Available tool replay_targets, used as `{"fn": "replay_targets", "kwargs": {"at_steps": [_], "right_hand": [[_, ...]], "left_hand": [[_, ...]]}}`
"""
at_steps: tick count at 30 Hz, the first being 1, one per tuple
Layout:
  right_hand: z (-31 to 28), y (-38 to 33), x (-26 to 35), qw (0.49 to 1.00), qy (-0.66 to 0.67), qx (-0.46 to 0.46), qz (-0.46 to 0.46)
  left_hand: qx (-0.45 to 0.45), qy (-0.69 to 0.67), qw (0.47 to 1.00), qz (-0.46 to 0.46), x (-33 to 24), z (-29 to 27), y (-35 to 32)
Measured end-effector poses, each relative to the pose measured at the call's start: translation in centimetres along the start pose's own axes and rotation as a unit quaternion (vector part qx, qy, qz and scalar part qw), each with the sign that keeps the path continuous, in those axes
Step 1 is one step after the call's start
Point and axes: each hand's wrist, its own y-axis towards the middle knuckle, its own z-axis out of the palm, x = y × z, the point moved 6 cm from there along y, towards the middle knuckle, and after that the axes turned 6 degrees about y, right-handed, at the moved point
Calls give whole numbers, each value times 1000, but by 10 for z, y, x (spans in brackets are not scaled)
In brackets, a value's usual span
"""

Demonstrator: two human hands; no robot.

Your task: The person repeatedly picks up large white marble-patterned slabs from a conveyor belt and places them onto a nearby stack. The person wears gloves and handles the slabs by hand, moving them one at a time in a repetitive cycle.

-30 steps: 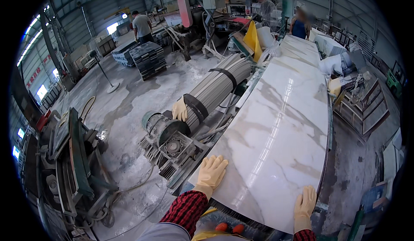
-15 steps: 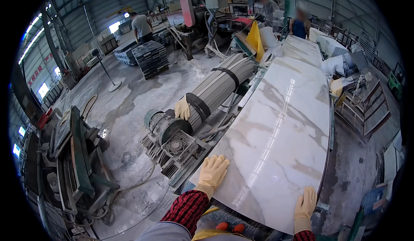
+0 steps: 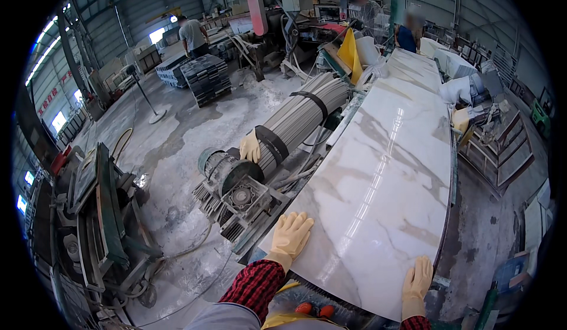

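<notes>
A long polished stone slab, white with grey-beige veins, stretches from my body toward the back. My left hand, in a cream rubber glove, lies flat on its near left corner with the fingers stretched out. At the near right edge rests my right hand, gloved alike, fingers extended and pointing away from me. Neither hand grips anything. Red-and-black checked sleeves show at both wrists.
Left of the slab lies a strapped bundle of thin grey strips beside a motor, a loose cream glove on it. A co-worker stands at the slab's far end. A metal frame stands right; stacked dark slabs sit back left.
The co-worker at the slab's far end has leaned or turned to the left. My hands and the slab have stayed in place.
</notes>
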Motion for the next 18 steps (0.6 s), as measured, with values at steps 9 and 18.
{"fn": "replay_targets", "kwargs": {"at_steps": [9,18], "right_hand": [[-3,-2,1,1000,9,14,10],[2,-9,-4,1000,-1,-5,-6]], "left_hand": [[-3,-2,1000,2,0,-4,-4],[0,1,1000,2,-1,-8,-6]]}}
